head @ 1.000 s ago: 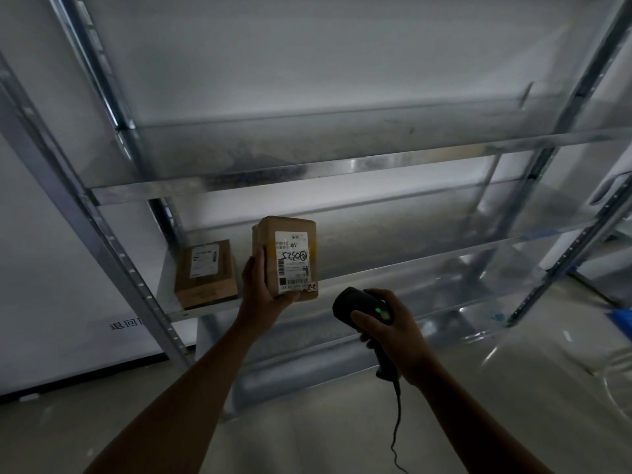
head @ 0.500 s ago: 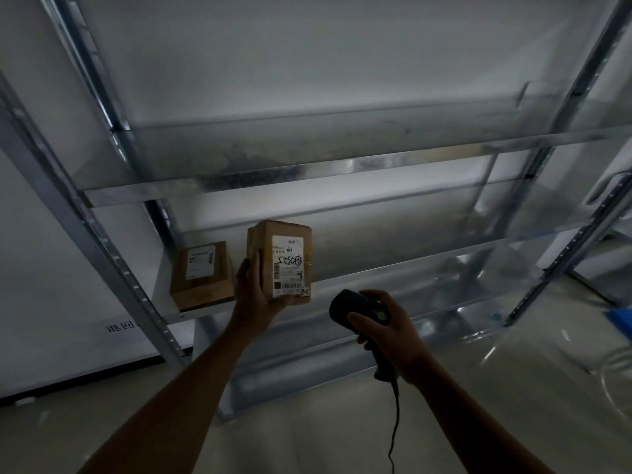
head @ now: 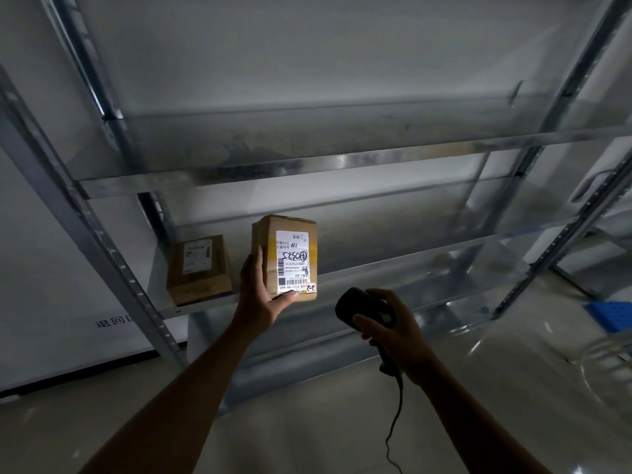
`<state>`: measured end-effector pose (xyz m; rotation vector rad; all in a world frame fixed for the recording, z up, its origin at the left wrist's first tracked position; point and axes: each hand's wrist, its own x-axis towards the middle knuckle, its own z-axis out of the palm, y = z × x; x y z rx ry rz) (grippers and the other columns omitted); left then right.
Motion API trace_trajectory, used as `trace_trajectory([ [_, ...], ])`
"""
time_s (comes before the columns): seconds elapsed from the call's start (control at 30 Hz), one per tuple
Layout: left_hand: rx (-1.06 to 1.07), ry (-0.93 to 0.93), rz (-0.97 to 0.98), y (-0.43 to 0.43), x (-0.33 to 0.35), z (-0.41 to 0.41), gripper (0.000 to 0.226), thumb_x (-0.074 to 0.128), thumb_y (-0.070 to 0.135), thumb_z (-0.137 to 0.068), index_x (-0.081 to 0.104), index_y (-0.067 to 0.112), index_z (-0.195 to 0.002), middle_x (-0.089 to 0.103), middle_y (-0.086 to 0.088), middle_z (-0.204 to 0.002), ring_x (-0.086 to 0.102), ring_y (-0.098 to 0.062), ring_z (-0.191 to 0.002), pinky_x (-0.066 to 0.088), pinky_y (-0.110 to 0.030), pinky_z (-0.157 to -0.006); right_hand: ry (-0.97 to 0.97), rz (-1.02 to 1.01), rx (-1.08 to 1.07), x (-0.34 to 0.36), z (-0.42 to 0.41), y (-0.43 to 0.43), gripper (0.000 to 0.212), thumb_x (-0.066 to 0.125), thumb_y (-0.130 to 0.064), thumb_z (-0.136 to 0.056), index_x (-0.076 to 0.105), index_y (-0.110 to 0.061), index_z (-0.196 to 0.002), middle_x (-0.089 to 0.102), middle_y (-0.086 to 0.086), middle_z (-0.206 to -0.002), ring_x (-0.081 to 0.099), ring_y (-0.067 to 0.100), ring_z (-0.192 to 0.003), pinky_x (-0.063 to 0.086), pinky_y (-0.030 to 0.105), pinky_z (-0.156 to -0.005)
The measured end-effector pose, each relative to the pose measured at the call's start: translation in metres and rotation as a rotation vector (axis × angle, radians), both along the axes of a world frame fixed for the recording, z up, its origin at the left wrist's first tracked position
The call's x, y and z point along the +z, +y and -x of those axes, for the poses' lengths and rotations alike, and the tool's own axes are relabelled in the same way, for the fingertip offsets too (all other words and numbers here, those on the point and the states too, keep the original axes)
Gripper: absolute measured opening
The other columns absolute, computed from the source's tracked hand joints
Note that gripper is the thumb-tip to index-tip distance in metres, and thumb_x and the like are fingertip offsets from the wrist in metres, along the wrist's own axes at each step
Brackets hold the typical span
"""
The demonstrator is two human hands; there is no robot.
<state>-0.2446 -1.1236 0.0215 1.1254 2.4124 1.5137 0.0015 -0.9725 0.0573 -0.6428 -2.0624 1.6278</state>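
Head view: a cardboard parcel (head: 273, 248) is held upright in the left hand (head: 261, 295), its long axis vertical. The base is cradled on the palm, the thumb is laid across the lower front edge, and the fingers are wrapped up the left side. The white label (head: 292, 261) is turned toward the camera, with its barcodes set low, just above the thumb. A black scanner (head: 355, 307) is clasped by the right hand (head: 393, 331), fingers curled round head and handle, and its cable (head: 393, 422) is hung below that grip. From the right grip the parcel lies up and to the left, near but apart, and the scanner's nose is pointed roughly that way. The coming move is judged to turn on this line: the nose must be raised toward the low barcodes, or the label tipped down to meet it. Behind the left grip a metal shelf (head: 410, 265) is seen, and left of that grip a second parcel (head: 198, 268) is rested on it.
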Motion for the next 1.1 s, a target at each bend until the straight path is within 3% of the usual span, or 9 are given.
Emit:
trace_trajectory([
  [0.07, -0.058, -0.071, -0.094, -0.004, 0.015, -0.016, 0.113, 0.092, 0.026, -0.076, 0.011, 0.055, -0.149, 0.026, 0.007, -0.158, 0.031, -0.006, -0.141, 0.043, -0.047, -0.116, 0.018, 0.017, -0.068, -0.005, -0.003, -0.002, 0.053, 0.079, -0.040, -0.084, 0.053, -0.027, -0.128, 0.063, 0.006, -0.122, 0.071, 0.025, -0.095, 0.060, 0.028, -0.070],
  [0.13, -0.178, -0.157, -0.216, -0.006, 0.028, -0.033, 0.108, 0.092, 0.022, -0.073, 0.022, 0.075, -0.137, 0.043, 0.035, -0.145, 0.046, 0.006, -0.135, 0.056, -0.027, -0.100, 0.038, 0.070, -0.150, -0.008, -0.007, -0.004, 0.049, 0.076, -0.034, -0.085, 0.053, -0.027, -0.128, 0.063, 0.008, -0.123, 0.071, 0.025, -0.093, 0.060, 0.028, -0.069],
  [0.2, -0.248, -0.212, -0.261, -0.008, 0.027, -0.047, 0.108, 0.086, 0.005, -0.077, 0.027, 0.076, -0.133, 0.052, 0.047, -0.130, 0.054, 0.011, -0.127, 0.055, -0.014, -0.087, 0.036, 0.090, -0.219, -0.010, -0.011, -0.007, 0.044, 0.074, -0.025, -0.088, 0.053, -0.031, -0.126, 0.064, 0.006, -0.122, 0.072, 0.023, -0.089, 0.060, 0.027, -0.068],
  [0.3, -0.341, -0.343, -0.274, -0.008, 0.011, -0.066, 0.098, 0.075, -0.008, -0.083, 0.023, 0.050, -0.143, 0.057, 0.039, -0.132, 0.058, 0.003, -0.128, 0.057, -0.019, -0.088, 0.027, 0.098, -0.289, -0.014, -0.018, -0.013, 0.040, 0.074, -0.020, -0.091, 0.052, -0.037, -0.120, 0.064, 0.002, -0.119, 0.072, 0.023, -0.091, 0.060, 0.025, -0.067],
  [0.43, -0.396, -0.490, -0.232, 0.001, -0.006, -0.084, 0.102, 0.079, 0.001, -0.083, 0.018, 0.029, -0.160, 0.057, 0.008, -0.147, 0.057, -0.018, -0.136, 0.058, -0.044, -0.098, 0.025, 0.115, -0.396, -0.020, -0.031, -0.016, 0.043, 0.074, -0.022, -0.090, 0.053, -0.029, -0.127, 0.066, 0.005, -0.119, 0.072, 0.028, -0.090, 0.061, 0.031, -0.071],
  [0.63, -0.464, -0.636, -0.144, 0.047, -0.022, -0.106, 0.108, 0.082, 0.007, -0.085, 0.012, 0.033, -0.163, 0.054, 0.004, -0.151, 0.056, -0.019, -0.136, 0.055, -0.054, -0.103, -0.005, 0.069, -0.519, -0.026, -0.063, 0.008, 0.050, 0.077, -0.032, -0.085, 0.051, -0.033, -0.128, 0.067, 0.003, -0.119, 0.072, 0.025, -0.097, 0.062, 0.034, -0.080],
  [0.83, -0.411, -0.706, -0.098, 0.121, -0.016, -0.133, 0.105, 0.079, 0.030, -0.085, 0.011, 0.042, -0.163, 0.051, 0.019, -0.146, 0.057, 0.004, -0.126, 0.054, -0.012, -0.085, -0.003, 0.023, -0.556, -0.035, -0.086, 0.067, 0.054, 0.079, -0.032, -0.086, 0.049, -0.035, -0.131, 0.063, -0.011, -0.117, 0.069, 0.021, -0.108, 0.062, 0.041, -0.089],
  [1.0, -0.430, -0.630, -0.054, 0.200, -0.002, -0.157, 0.101, 0.079, 0.034, -0.086, 0.014, 0.044, -0.162, 0.049, 0.016, -0.153, 0.056, 0.011, -0.123, 0.053, -0.010, -0.083, 0.097, 0.115, -0.678, -0.040, -0.107, 0.128, 0.058, 0.077, -0.041, -0.081, 0.049, -0.034, -0.132, 0.064, -0.007, -0.120, 0.071, 0.023, -0.104, 0.062, 0.031, -0.080],
  [1.1, -0.478, -0.586, -0.026, 0.254, 0.007, -0.177, 0.101, 0.079, 0.033, -0.086, 0.015, 0.045, -0.162, 0.050, 0.018, -0.149, 0.057, 0.014, -0.121, 0.055, -0.012, -0.082, 0.118, 0.136, -0.740, -0.042, -0.130, 0.170, 0.054, 0.077, -0.032, -0.087, 0.050, -0.031, -0.133, 0.064, -0.004, -0.121, 0.072, 0.023, -0.101, 0.060, 0.023, -0.074],
])
